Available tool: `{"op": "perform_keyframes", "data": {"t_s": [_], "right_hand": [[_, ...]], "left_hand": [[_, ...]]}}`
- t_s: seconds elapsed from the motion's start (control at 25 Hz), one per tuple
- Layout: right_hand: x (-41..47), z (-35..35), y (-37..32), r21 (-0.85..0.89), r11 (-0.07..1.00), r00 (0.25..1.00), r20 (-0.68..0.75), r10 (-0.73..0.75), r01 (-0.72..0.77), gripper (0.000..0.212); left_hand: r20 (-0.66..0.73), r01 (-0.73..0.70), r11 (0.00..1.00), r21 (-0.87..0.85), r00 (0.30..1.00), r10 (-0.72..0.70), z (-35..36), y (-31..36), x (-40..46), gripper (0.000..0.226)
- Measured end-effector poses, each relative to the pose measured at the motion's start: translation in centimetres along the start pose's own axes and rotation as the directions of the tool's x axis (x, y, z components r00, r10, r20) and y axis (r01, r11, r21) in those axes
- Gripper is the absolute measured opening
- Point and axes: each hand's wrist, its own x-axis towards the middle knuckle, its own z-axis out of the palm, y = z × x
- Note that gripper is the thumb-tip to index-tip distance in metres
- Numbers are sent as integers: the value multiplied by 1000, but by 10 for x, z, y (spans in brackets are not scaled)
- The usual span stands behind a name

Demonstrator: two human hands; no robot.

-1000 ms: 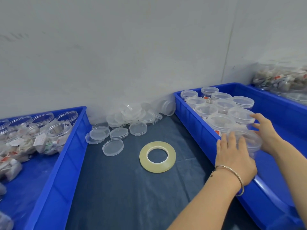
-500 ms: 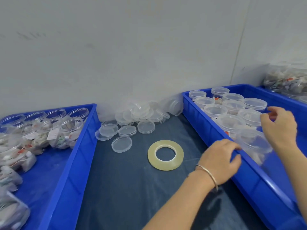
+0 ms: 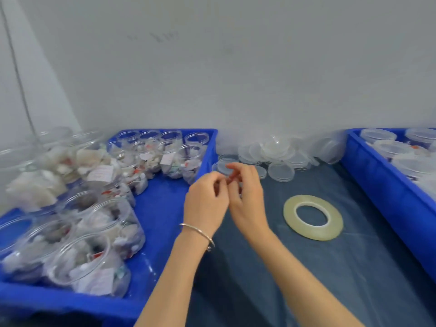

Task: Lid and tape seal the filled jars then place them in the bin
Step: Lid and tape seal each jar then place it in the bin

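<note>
Both hands, left [image 3: 207,204] and right [image 3: 245,199], curled together, grip unclear; grab open jar [image 3: 94,263] left, then lid [image 3: 282,171] just beyond.

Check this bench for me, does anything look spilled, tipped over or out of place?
Mostly tidy. The oddity is in the left bin: several open filled jars near its front lie tilted or on their sides, mouths toward the camera, while those at the back stand upright. The loose lids are heaped untidily against the wall. Nothing looks spilled on the mat.
</note>
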Motion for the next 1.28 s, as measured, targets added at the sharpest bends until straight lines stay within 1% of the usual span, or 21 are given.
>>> {"op": "perform_keyframes", "data": {"t_s": [0.08, 0.2, 0.24, 0.28, 0.36, 0.4, 0.48, 0.52, 0.56, 0.6, 0.64, 0.68, 0.72, 0.76, 0.8, 0.88, 0.96, 1.04, 1.16, 1.2, 1.28], "right_hand": [[2, 38, -17, 125, 991, 998, 55, 44, -50, 25], [3, 79, -38, 241, 966, 981, 187, 52, -97, 18], [2, 88, -41, 214, 973, 976, 212, 39, -86, 16], [1, 96, -41, 142, 988, 969, 245, 24, -61, 22], [-5, 107, -33, -71, 997, 931, 366, 3, 24, 44], [-8, 110, -28, -153, 986, 907, 421, 9, 61, 54], [-12, 111, -22, -209, 976, 873, 486, 44, 67, 63], [-13, 111, -22, -230, 970, 860, 509, 48, 82, 63], [-14, 111, -23, -255, 960, 847, 530, 40, 114, 62], [-15, 111, -23, -274, 951, 834, 550, 33, 144, 61], [-14, 111, -24, -287, 945, 824, 565, 32, 160, 59], [-14, 111, -24, -297, 941, 816, 576, 40, 164, 57], [-14, 111, -24, -306, 937, 810, 585, 47, 167, 55], [-14, 111, -25, -315, 933, 806, 590, 49, 173, 53], [-14, 111, -25, -322, 929, 803, 594, 49, 182, 52], [-13, 111, -24, -337, 920, 790, 611, 51, 201, 51], [-13, 111, -23, -348, 911, 776, 629, 51, 222, 51], [-14, 111, -22, -332, 917, 767, 640, 48, 220, 57], [-14, 108, -26, -192, 973, 793, 609, 14, 130, 80], [-12, 105, -28, -132, 985, 825, 565, -16, 110, 86], [-8, 92, -28, -16, 995, 891, 447, -81, 98, 89]], "left_hand": [[-111, 38, 999, 8, 993, -37, -25, -9, 14, 16], [-224, 39, 997, 62, 974, -24, -52, -15, 30, 10], [-258, 33, 996, 77, 966, -12, -58, -19, 32, 8], [-298, 29, 996, 88, 955, -2, -63, -22, 32, 7], [-379, 33, 991, 131, 925, 19, -73, -29, 25, 13], [-418, 36, 981, 189, 907, 47, -80, -34, 22, 17], [-462, 91, 927, 365, 882, 95, -98, -46, 21, 25], [-428, 161, 878, 450, 902, 54, -109, -54, 20, 31], [-344, 245, 822, 513, 937, -64, -118, -62, 19, 37], [-221, 326, 757, 567, 945, -242, -124, -68, 17, 45], [-86, 376, 690, 619, 905, -416, -126, -74, 12, 52], [29, 392, 641, 660, 839, -543, -124, -78, 7, 54], [97, 398, 619, 677, 786, -611, -120, -83, 2, 49], [117, 412, 615, 672, 761, -638, -116, -86, 0, 41], [115, 435, 626, 648, 756, -644, -115, -87, 0, 33], [103, 460, 669, 583, 775, -623, -114, -84, 4, 26], [70, 440, 674, 593, 806, -588, -115, -82, 5, 19], [26, 413, 686, 599, 846, -532, -116, -79, 6, 24], [-24, 324, 807, 494, 932, -360, -107, -57, 5, 16], [-49, 270, 839, 472, 958, -281, -101, -45, 6, 16], [-108, 122, 884, 451, 991, -82, -87, -18, 5, 15]]}}
